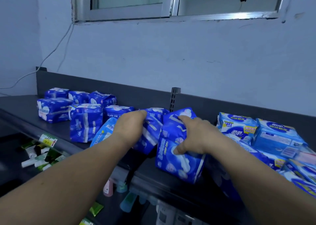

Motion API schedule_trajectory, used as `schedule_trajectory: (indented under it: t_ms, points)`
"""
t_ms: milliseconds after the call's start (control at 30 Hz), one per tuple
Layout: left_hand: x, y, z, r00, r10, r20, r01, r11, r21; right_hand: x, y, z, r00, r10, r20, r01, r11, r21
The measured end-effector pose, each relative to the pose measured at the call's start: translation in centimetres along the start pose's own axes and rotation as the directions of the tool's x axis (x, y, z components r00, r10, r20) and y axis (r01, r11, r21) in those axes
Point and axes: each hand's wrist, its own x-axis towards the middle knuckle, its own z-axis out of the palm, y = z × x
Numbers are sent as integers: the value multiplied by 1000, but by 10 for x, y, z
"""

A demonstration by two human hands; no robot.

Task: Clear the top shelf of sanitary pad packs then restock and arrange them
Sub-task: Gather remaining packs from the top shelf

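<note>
Dark-blue plastic packs of sanitary pads stand on the grey metal top shelf (22, 105). Grip, left hand (130, 124): the fingers are curled over the upper edge of the first held pack (150, 139) and grip it; this pack is tilted and sits directly under and beyond the knuckles. Grip, right hand (196, 136): the fingers are hooked over the top of the second held pack (177, 165) and the thumb presses on its front face; this pack stands at the front edge of the shelf, just beside the first. Quantity: six loose dark-blue packs (85, 122) stand to the left of both hands, three in a back row and three nearer the front. One light-blue pack (100, 134) lies under the left wrist. A heap of light-blue packs (277, 136) lies just right of the right forearm; overlap prevents an exact count. On the lower shelf lie green and white tubes (37, 156), below a price label (47, 140).
</note>
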Motion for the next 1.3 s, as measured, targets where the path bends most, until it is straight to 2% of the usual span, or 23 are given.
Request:
schedule_trajectory:
  t_ms: [100, 233, 367, 500, 700, 867, 1000, 1133, 1200, 1300]
  points:
    - [6, -2, -26, 986, -28, -166, 20, 998, -52, -2, 1, -20, 993, 54, -107, -45, 995, 93]
    - [15, -7, -85, 909, -133, -395, 85, 987, -138, -4, -9, -46, 951, 122, -284, -16, 937, 348]
    - [10, -37, -141, 807, -342, -481, 234, 934, -271, 0, -53, -58, 905, 145, -400, 121, 814, 569]
    - [-15, -85, -196, 725, -445, -525, 318, 893, -318, 7, -123, -55, 894, 74, -442, 268, 702, 660]
    - [-89, -162, -266, 647, -504, -572, 469, 855, -222, 3, -249, -22, 933, -113, -341, 330, 640, 694]
    - [-164, -231, -298, 590, -576, -566, 606, 779, -160, -7, -351, 40, 946, -233, -227, 324, 598, 734]
    - [-219, -285, -298, 516, -672, -531, 729, 670, -140, -20, -411, 102, 950, -305, -72, 255, 617, 744]
    - [-275, -343, -273, 446, -799, -404, 826, 541, -158, -31, -449, 168, 942, -324, 89, 163, 672, 722]
    - [-303, -371, -253, 383, -864, -327, 871, 456, -184, -36, -460, 204, 938, -309, 158, 105, 686, 720]
    - [-342, -406, -215, 266, -932, -245, 944, 303, -128, -38, -470, 263, 932, -260, 253, 17, 729, 684]
